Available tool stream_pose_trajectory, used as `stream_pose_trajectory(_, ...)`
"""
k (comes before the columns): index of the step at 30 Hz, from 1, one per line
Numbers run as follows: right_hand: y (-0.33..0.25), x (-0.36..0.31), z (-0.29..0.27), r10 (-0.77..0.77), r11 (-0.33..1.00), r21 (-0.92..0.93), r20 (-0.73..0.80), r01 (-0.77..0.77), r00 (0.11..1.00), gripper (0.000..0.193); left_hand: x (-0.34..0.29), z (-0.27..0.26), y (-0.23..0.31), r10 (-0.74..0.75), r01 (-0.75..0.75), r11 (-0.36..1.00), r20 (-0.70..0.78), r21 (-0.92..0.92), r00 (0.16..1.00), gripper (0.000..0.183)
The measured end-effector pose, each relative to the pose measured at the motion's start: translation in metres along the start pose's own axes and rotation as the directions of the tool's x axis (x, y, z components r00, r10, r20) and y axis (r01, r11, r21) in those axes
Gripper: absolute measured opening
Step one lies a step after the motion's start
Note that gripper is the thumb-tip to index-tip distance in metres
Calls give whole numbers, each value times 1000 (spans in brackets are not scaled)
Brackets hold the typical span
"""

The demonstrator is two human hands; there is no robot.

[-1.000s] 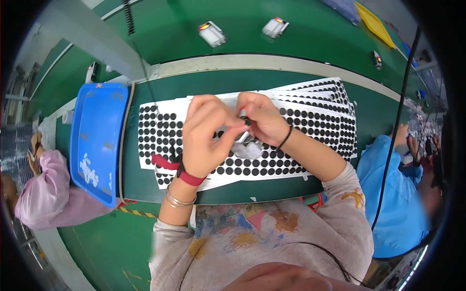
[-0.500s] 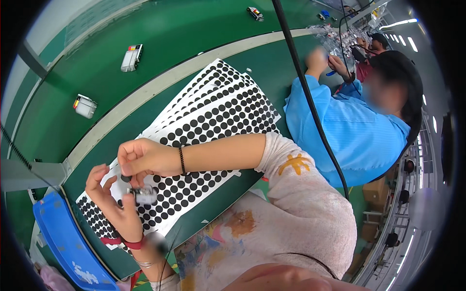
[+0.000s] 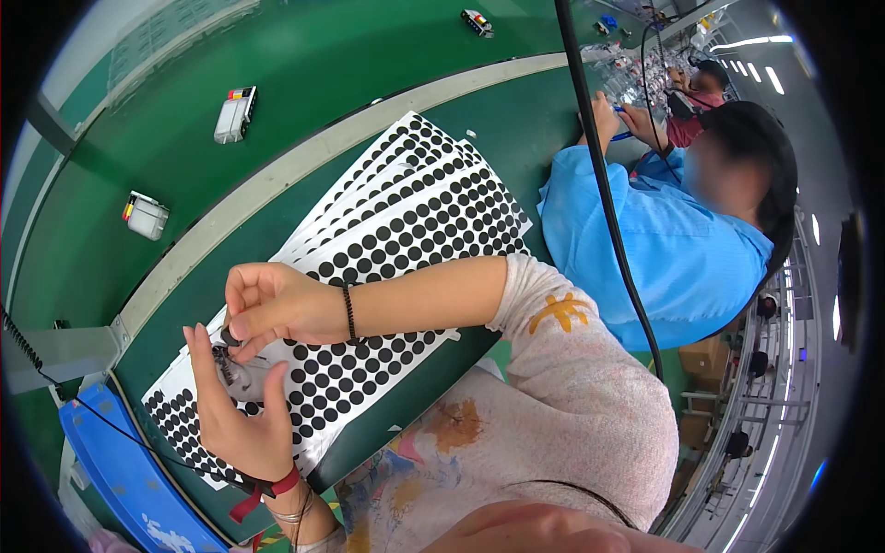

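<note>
Your green worktop [image 3: 516, 129] runs away from you, split by a pale strip [image 3: 304, 161] along its length. A co-worker in a blue shirt [image 3: 664, 249] sits at its far right end. A fan of white sheets covered in black round dots [image 3: 406, 230] lies along the near edge, and a blue tray [image 3: 124, 479] sits at the near left corner. Beyond the strip, two small white blocks [image 3: 235, 112] lie well apart. Your left hand [image 3: 235, 405] is cupped, fingers up, cradling a small clear part with dark bits [image 3: 230, 369] above the left end of the sheets. Your right hand [image 3: 277, 304] pinches down on that same part, thumb and forefinger closed at its top.
</note>
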State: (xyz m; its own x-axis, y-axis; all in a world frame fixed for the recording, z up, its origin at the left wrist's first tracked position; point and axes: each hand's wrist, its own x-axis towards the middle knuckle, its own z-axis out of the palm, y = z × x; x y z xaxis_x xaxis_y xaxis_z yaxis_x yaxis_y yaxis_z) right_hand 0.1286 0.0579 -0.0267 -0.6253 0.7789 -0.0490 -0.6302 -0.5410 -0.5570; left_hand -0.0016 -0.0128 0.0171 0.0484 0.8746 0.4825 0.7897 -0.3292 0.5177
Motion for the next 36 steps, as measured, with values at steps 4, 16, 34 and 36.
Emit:
stream_pose_trajectory(4,-2,-1,0,16,999,-40,118,-12,993,17,0,-7,1,-160,161,982,16,-98,987,43)
stream_pose_trajectory(16,-3,-3,5,-79,870,-460,230,180,970,24,-8,-17,-24,-305,325,764,132,-557,943,39)
stream_pose_trajectory(34,-1,-8,12,-42,790,-546,406,279,913,74,3,-18,-19,-318,483,404,376,-777,870,44)
stream_pose_trajectory(36,-9,-14,19,-2,730,-630,385,265,923,76,3,-15,-24,-315,514,366,416,-776,853,47)
